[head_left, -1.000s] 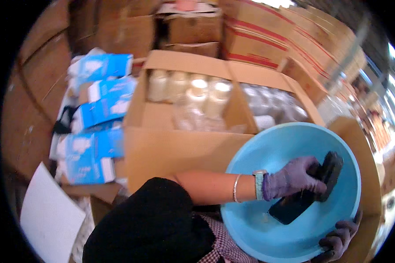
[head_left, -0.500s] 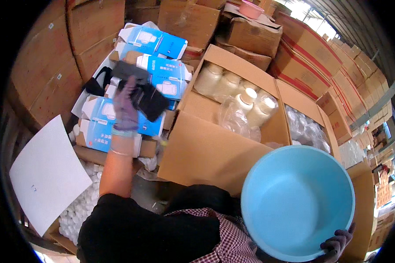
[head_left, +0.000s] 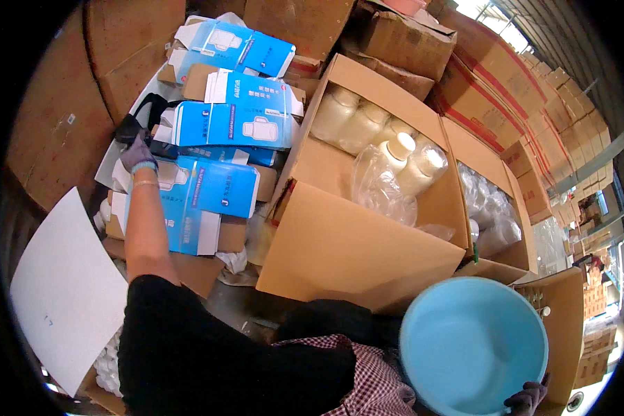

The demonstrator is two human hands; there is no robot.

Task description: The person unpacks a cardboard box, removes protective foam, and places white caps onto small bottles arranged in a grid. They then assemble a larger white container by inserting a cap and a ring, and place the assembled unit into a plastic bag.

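My left hand (head_left: 137, 154), in a purple glove, is stretched far out to the left and closed on a black object (head_left: 133, 127) beside a pile of flattened blue and white cartons (head_left: 232, 114). My right hand (head_left: 527, 400), also gloved, grips the rim of a light blue plastic basin (head_left: 473, 344) at the lower right; the basin has nothing in it. Between the two hands stands an open cardboard box (head_left: 340, 243) with white-capped translucent bottles (head_left: 402, 156) inside.
A second open box (head_left: 496, 208) with clear plastic-wrapped items stands to the right. Stacked brown cartons (head_left: 478, 90) fill the back and right. A white sheet (head_left: 66, 291) lies at the lower left over white foam pieces. Brown cardboard walls the left side.
My left hand took the black object out of the basin and carried it far left, down beside the blue cartons. The basin stays in my right hand, now without anything in it.
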